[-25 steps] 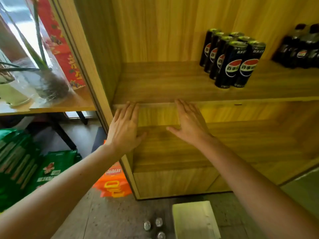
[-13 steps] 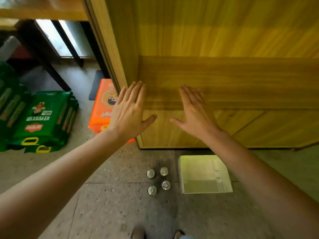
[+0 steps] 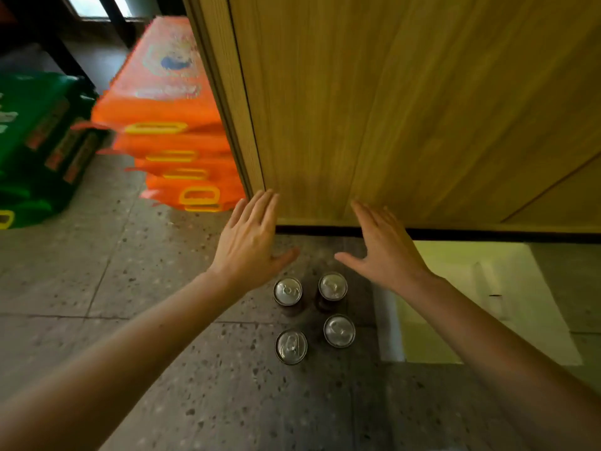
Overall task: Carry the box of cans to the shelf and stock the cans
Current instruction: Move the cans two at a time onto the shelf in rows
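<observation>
We are dropping our view from the open shelf, where a cluster of cans was standing a second ago, down to the floor at the foot of the wooden cabinet, and our hands are coming down with it. Our left hand and right hand are hovering flat and spread, fingers loose, gripping nothing, just above four cans that are standing upright in a small square on the speckled stone floor, close to the cabinet's bottom edge. The box is sitting just beside them toward the right, open and apparently emptied. We are judging that part of the stock is already shelved and that these four are the next load. The floor is looking hard and level. Left of the cabinet's corner, orange packs are lying stacked, with green packs farther left.
</observation>
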A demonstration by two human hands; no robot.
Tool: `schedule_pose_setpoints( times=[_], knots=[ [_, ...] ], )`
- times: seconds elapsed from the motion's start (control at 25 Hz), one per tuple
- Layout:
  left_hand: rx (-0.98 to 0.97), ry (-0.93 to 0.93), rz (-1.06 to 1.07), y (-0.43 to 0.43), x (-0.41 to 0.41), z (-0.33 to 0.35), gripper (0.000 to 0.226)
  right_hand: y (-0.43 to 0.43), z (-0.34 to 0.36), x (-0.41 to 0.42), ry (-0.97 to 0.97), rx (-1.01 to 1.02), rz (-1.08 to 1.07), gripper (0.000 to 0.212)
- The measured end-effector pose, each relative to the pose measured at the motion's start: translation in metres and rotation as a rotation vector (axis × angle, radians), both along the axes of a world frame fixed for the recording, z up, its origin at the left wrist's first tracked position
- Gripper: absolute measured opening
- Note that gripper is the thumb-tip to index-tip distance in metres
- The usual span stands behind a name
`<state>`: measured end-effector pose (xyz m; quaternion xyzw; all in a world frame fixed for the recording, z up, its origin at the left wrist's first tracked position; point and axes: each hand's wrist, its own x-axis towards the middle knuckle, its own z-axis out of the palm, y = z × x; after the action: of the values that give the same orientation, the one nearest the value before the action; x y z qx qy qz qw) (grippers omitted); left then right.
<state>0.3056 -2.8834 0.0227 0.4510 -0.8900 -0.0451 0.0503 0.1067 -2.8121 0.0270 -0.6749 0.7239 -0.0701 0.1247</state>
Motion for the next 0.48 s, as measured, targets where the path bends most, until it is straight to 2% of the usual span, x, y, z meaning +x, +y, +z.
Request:
schedule_pose_setpoints(
  times=[0.16, 0.24, 0.36, 0.48],
  knots=[
    [0.145, 0.009, 0.036, 0.020, 0.005, -0.067, 0.092, 0.018, -0.073, 0.006, -0.179, 0.079, -0.050, 0.088],
    [0.295, 0.023, 0.106, 0.030, 0.005, -0.090, 0.093, 0.024, -0.102, 0.010, -0.261, 0.112, -0.081, 0.089],
    [0.563, 0.164, 0.241, 0.040, 0.005, -0.116, 0.092, 0.028, -0.130, 0.013, -0.382, 0.160, -0.135, 0.093],
    [0.628, 0.305, 0.310, 0.045, 0.003, -0.131, 0.078, 0.025, -0.145, 0.013, -0.485, 0.178, -0.166, 0.086]
  ],
)
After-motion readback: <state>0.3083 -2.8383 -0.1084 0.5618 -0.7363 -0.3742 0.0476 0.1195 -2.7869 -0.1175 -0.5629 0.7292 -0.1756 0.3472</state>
